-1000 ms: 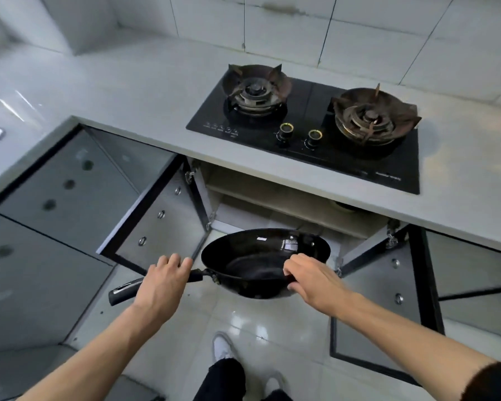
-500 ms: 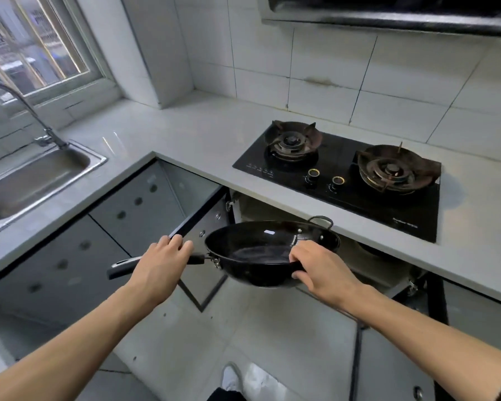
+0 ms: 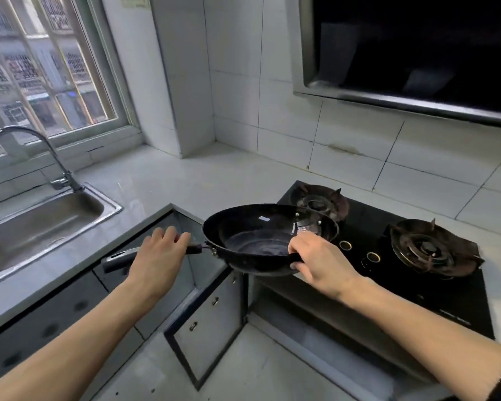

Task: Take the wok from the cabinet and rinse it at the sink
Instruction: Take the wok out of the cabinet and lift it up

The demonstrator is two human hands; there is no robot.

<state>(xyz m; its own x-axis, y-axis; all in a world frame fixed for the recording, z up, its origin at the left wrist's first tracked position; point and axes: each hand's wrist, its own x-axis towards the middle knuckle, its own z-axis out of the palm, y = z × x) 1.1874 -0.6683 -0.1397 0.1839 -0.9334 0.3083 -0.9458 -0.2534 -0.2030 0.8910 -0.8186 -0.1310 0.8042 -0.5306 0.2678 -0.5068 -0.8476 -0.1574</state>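
Lifted higher than half a second ago, the wok [image 3: 268, 241] is now carried at worktop level, clear of the open cabinet [image 3: 211, 322], and more of the window and range hood is brought into view as the head is raised. It is held in the air between the hob [image 3: 388, 256] and the sink [image 3: 41, 227], just over the corner of the worktop [image 3: 168, 180] and roughly level. Its long handle is wrapped by the left hand [image 3: 159, 256], fingers curled over the top, wrist straight, forearm reaching forward from the lower left. Its near rim is pinched by the right hand [image 3: 318, 263], thumb over the lip and fingers tucked beneath the bowl, forearm stretched in from the lower right. Both hands are clenched on the pan; nothing is released. The carry to the sink appears to be the step in hand, and it is best done by swinging the wok leftward with the bowl kept level, the weight taken on the handle and only steadied at the rim. The worktop edge should be cleared before the pan is lowered under the tap [image 3: 26, 151], and the tall spout should be watched so the far rim is not knocked against it. The open cabinet door is best left well clear of the knees.
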